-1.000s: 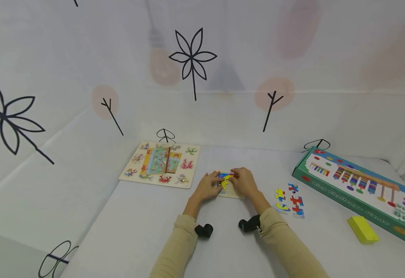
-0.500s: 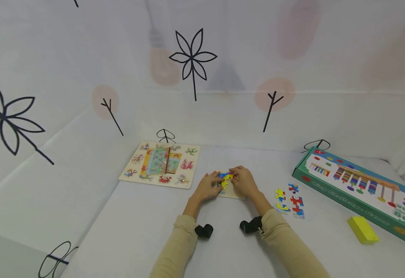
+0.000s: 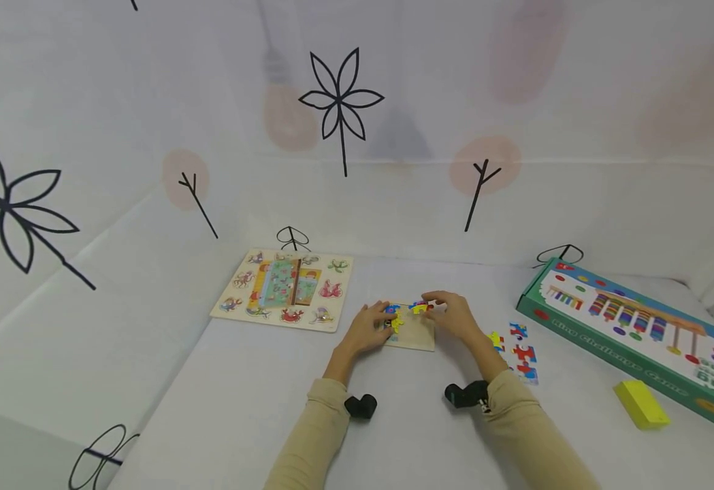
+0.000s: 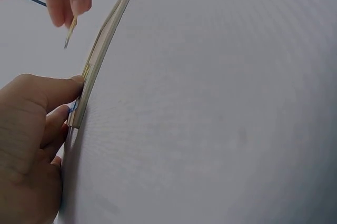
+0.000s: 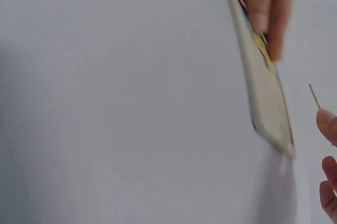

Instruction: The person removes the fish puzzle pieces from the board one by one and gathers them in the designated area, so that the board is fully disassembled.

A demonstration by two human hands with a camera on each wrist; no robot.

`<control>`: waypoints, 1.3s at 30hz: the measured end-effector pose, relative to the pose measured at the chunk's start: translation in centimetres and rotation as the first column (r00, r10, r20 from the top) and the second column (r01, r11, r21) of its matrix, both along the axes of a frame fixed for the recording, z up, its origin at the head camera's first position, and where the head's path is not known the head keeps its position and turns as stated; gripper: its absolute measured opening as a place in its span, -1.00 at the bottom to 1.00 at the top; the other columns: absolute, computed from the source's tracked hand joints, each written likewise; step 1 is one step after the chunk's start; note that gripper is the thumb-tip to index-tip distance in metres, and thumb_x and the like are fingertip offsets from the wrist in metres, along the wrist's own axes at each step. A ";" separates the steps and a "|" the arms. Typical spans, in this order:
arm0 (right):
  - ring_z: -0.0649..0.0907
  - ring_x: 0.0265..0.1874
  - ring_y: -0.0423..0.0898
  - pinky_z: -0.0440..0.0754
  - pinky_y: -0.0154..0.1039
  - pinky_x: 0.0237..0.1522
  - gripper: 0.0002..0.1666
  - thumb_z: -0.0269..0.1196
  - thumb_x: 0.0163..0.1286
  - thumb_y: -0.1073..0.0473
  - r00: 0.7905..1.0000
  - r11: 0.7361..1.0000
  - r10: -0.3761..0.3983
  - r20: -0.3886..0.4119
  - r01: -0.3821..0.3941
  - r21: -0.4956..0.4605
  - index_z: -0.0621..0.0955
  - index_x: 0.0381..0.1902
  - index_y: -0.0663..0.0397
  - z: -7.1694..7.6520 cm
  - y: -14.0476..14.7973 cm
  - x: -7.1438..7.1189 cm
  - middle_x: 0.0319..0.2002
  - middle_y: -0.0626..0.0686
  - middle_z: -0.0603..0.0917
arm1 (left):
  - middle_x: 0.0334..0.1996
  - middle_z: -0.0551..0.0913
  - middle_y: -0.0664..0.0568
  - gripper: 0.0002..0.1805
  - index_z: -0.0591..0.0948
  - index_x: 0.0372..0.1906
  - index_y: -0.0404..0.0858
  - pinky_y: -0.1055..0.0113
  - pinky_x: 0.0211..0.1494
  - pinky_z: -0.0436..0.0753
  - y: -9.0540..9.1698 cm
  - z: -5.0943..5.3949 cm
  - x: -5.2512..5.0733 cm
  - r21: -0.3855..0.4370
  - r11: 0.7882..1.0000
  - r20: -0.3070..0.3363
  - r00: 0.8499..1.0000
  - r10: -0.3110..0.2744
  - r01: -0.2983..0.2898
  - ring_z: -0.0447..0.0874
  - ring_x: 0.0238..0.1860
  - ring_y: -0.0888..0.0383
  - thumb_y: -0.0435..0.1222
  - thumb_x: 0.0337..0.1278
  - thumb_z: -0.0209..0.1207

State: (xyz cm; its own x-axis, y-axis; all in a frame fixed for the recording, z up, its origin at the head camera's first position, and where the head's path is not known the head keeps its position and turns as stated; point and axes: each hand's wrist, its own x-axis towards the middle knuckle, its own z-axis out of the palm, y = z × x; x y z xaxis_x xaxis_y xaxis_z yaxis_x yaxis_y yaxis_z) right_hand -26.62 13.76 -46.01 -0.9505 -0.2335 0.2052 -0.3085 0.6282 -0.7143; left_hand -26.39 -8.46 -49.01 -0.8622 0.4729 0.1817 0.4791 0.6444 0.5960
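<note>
In the head view, my left hand [image 3: 365, 331] rests at the left part of a small wooden puzzle board [image 3: 416, 339]. Its thumb and a finger press on a yellow puzzle piece [image 3: 396, 323] and a blue one [image 3: 391, 309] there. Just above the board's far right part, my right hand [image 3: 455, 316] pinches a yellow, blue and red jigsaw piece [image 3: 418, 308]. From the left wrist, this piece [image 4: 70, 33] appears edge-on and apart from the board [image 4: 100, 50]. The right wrist view also shows the thin piece [image 5: 314, 96] off the board.
Several loose jigsaw pieces [image 3: 523, 352] lie right of the board, partly behind the right forearm. A larger sea-animal puzzle board [image 3: 277, 321] sits at the back left. A long green game box [image 3: 614, 350] and a yellow block [image 3: 641, 405] are on the right.
My right hand has moved right and lifted the jigsaw piece away from the other pieces, uncovering more bare wood. My left hand has stayed in place.
</note>
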 end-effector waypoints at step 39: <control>0.44 0.05 0.35 0.39 0.29 0.08 -0.57 0.22 0.25 0.35 0.979 0.965 -0.196 0.060 0.182 0.189 0.50 0.07 0.44 -1.3 10.9 3.1 0.02 0.42 0.54 | 0.26 0.41 -0.20 -0.59 0.61 0.06 -0.34 -0.02 0.44 0.07 0.1 -0.3 -0.1 0.012 1.000 -0.019 1.000 0.002 -0.002 0.25 0.36 -0.09 -0.32 0.05 0.15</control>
State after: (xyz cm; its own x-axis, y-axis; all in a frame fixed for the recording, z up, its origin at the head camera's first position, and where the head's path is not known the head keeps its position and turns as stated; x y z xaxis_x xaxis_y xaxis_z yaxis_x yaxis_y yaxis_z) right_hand -23.56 24.67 -47.29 -0.9922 -0.0747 0.1002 -0.1201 0.7913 -0.5996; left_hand -26.51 -8.41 -49.29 -0.8596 0.4687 0.2035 0.4888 0.6383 0.5947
